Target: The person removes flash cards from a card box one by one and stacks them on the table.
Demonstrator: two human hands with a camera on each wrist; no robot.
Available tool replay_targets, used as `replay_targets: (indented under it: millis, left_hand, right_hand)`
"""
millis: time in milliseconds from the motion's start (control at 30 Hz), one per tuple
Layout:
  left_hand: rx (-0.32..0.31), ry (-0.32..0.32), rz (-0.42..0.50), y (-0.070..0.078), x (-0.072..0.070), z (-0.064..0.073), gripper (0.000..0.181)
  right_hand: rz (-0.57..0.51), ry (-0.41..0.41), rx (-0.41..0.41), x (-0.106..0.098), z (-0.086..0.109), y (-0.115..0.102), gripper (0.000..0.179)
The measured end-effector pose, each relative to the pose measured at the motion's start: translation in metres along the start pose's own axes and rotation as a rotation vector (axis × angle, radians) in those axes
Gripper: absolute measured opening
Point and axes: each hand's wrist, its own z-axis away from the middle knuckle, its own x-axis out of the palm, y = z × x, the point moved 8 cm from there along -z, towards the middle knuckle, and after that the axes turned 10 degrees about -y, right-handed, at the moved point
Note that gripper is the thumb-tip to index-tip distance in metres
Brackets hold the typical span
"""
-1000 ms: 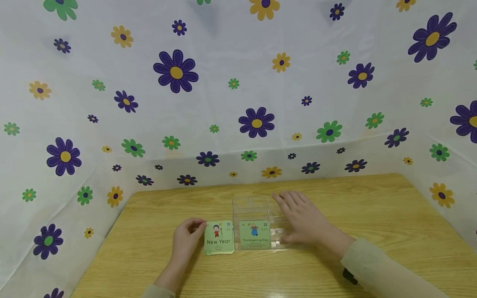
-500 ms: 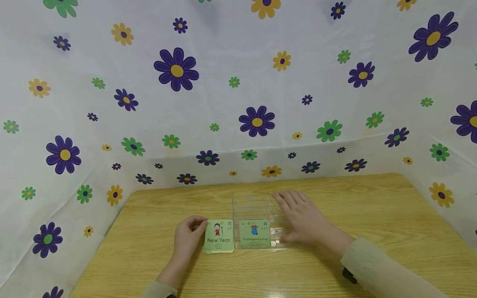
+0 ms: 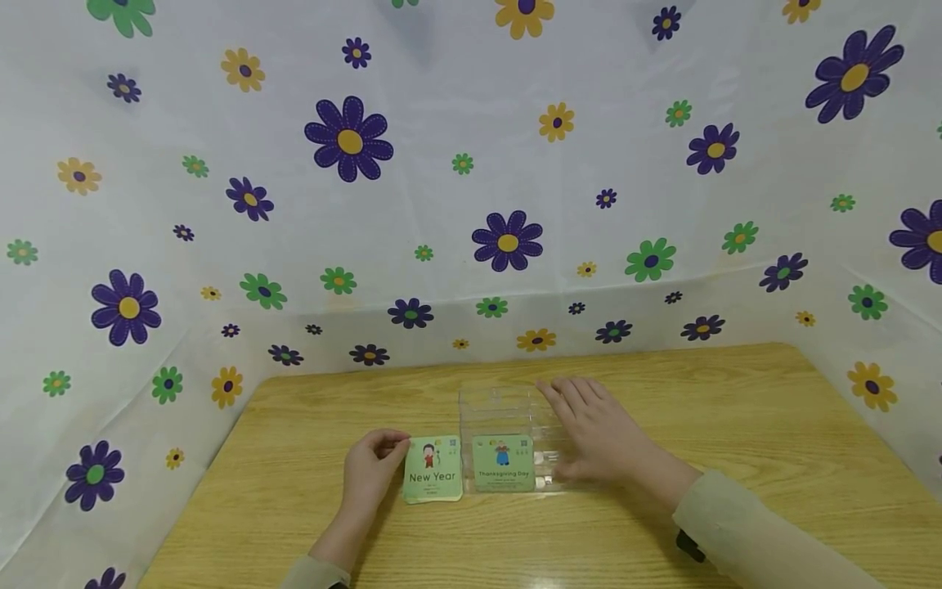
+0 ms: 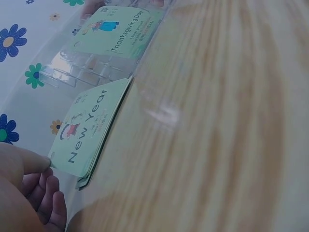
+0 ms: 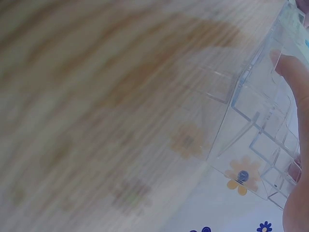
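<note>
A stack of green cards [image 3: 432, 469], the top one reading "New Year", lies left of a clear plastic holder [image 3: 495, 404]. My left hand [image 3: 370, 472] pinches the stack's upper left corner between thumb and finger; the left wrist view shows the cards' layered edges. Inside the holder's left section sits a green "Thanksgiving Day" card [image 3: 504, 463]. At the holder's right part, my right hand [image 3: 599, 433] grips it, thumb [image 5: 289, 72] on the front and fingers reaching over the back. The hand hides much of that part.
The wood-grain table [image 3: 471, 544] reaches back to a white flowered cloth [image 3: 441, 204] hanging behind and at both sides. In the right wrist view, the holder's stepped side walls stand up from the tabletop.
</note>
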Motion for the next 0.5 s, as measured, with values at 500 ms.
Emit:
replay_targets:
  millis: [500]
  left_hand:
    - [-0.001, -0.006, -0.003, 0.0032, -0.0007, 0.0011, 0.012]
  right_hand:
    - [0.018, 0.018, -0.007, -0.0012, -0.0001, -0.0008, 0.128]
